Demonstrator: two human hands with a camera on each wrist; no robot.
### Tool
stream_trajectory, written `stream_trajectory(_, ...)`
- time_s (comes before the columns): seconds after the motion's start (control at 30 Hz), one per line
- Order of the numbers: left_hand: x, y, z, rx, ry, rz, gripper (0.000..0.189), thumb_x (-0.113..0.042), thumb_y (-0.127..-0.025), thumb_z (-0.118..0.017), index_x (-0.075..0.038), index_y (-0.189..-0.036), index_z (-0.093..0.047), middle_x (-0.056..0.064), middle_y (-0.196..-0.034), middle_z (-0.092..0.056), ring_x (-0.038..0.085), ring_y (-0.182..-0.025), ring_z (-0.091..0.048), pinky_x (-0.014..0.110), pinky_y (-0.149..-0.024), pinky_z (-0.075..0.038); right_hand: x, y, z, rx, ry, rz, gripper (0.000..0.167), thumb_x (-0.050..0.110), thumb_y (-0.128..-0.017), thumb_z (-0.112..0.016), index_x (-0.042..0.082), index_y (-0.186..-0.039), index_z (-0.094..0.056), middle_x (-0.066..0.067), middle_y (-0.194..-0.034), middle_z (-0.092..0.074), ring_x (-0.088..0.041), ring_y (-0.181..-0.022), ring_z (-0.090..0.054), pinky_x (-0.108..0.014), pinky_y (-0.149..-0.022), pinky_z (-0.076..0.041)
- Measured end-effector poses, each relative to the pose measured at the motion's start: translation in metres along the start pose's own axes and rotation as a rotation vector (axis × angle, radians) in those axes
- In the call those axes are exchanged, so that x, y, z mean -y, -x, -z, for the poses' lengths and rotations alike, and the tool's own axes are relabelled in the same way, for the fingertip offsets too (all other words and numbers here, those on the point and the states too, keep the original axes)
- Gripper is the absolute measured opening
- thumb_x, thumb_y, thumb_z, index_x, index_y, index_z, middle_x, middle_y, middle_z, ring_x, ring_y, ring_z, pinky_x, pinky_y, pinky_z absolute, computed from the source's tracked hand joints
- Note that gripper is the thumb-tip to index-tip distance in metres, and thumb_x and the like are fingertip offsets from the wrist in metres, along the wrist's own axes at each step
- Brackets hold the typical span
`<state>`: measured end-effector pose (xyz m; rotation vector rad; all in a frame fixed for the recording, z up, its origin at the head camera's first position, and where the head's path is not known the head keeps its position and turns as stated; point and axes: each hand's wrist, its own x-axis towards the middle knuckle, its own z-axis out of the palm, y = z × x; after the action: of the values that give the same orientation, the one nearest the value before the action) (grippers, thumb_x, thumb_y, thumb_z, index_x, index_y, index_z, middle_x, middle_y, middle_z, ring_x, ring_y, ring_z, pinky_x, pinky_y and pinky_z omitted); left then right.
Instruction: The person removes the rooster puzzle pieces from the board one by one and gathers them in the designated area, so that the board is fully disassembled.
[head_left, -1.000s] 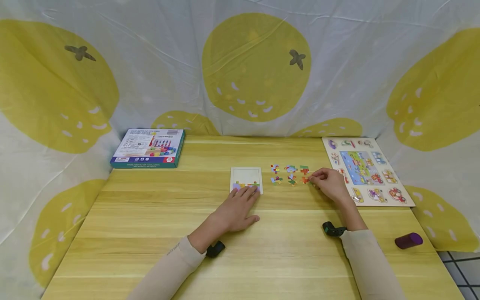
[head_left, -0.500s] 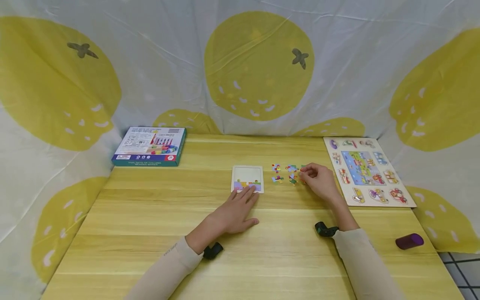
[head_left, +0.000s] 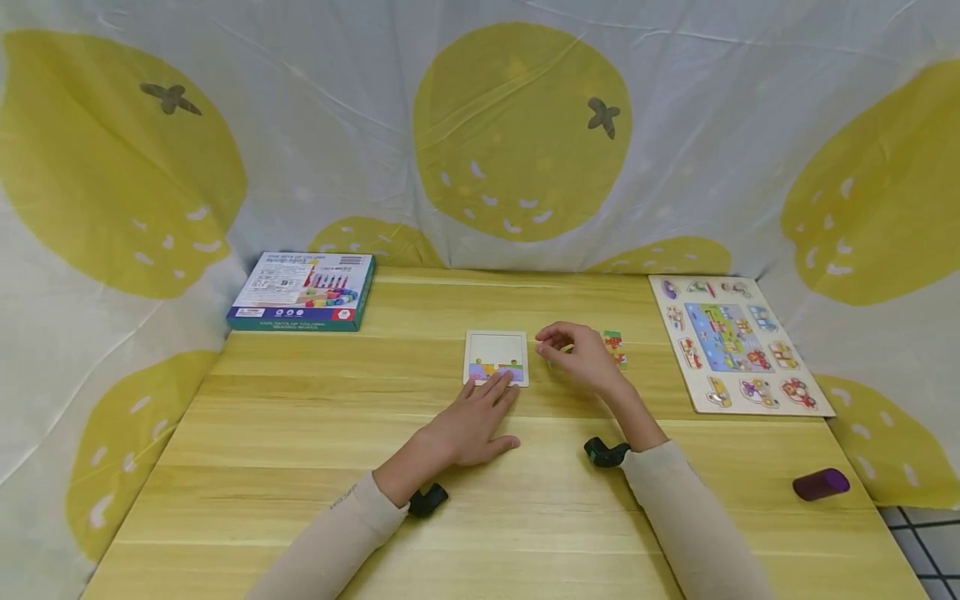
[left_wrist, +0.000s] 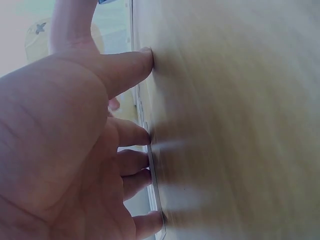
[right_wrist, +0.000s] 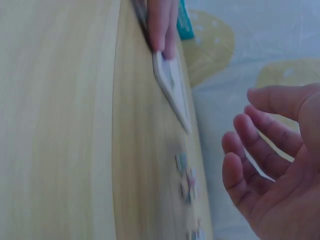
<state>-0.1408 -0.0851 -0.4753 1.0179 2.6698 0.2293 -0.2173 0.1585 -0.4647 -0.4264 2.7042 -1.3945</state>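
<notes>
A small white-framed puzzle board (head_left: 497, 343) lies mid-table, its lower part filled with purple and orange jigsaw pieces. My left hand (head_left: 468, 425) rests flat with its fingertips on the board's near edge, the thumb spread out to the side on the table. My right hand (head_left: 581, 358) hovers just right of the board, over the loose jigsaw pieces (head_left: 613, 348), and hides most of them in the head view. In the right wrist view its fingers are loosely bent, thumb apart from them, with nothing between. Several blurred pieces (right_wrist: 187, 182) lie below it there.
At the back left sits a boxed bead set (head_left: 300, 292). A larger wooden picture puzzle board (head_left: 678, 396) lies at the right. A dark purple cylinder (head_left: 821, 484) is on its side near the table's right edge. A patterned cloth (head_left: 337, 125) hangs behind.
My right hand has moved left across the loose pieces, from the rightmost ones to beside the small board, uncovering the red and green pieces. The left hand stays at the board's near edge.
</notes>
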Motion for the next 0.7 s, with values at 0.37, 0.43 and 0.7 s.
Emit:
stream_trajectory(0.37,-0.001,0.001,0.002,-0.001,-0.012,-0.001,0.083,-0.058,-0.105,-0.046,-0.007,-0.165,-0.02,0.012,-0.174,-0.009,0.027,-0.162,-0.007,0.059,-0.127,-0.018,0.013,-0.02,-0.038,0.139,-0.033,0.051,0.025,0.022,-0.1,-0.068,0.008,-0.119,-0.074,-0.003,-0.104,-0.074,-0.019,-0.096,-0.066,-0.038,-0.09,-0.054)
stream_trajectory(0.43,-0.001,0.0,0.001,-0.003,-0.022,-0.002,0.083,-0.058,-0.105,-0.045,-0.008,-0.165,-0.02,0.012,-0.174,-0.009,0.027,-0.162,-0.008,0.059,-0.128,-0.018,0.014,-0.022,-0.042,0.155,-0.042,0.052,0.025,0.021,-0.1,-0.068,0.007,-0.12,-0.074,-0.003,-0.105,-0.073,-0.019,-0.096,-0.065,-0.039,-0.09,-0.054)
stream_trajectory(0.7,-0.001,0.001,0.001,0.009,-0.044,0.006,0.083,-0.059,-0.105,-0.044,-0.009,-0.166,-0.016,0.011,-0.174,-0.006,0.027,-0.162,-0.007,0.058,-0.128,-0.018,0.018,-0.029,-0.055,0.176,-0.025,0.072,0.024,0.02,-0.1,-0.067,0.008,-0.118,-0.075,-0.002,-0.102,-0.073,-0.017,-0.093,-0.066,-0.035,-0.083,-0.055)
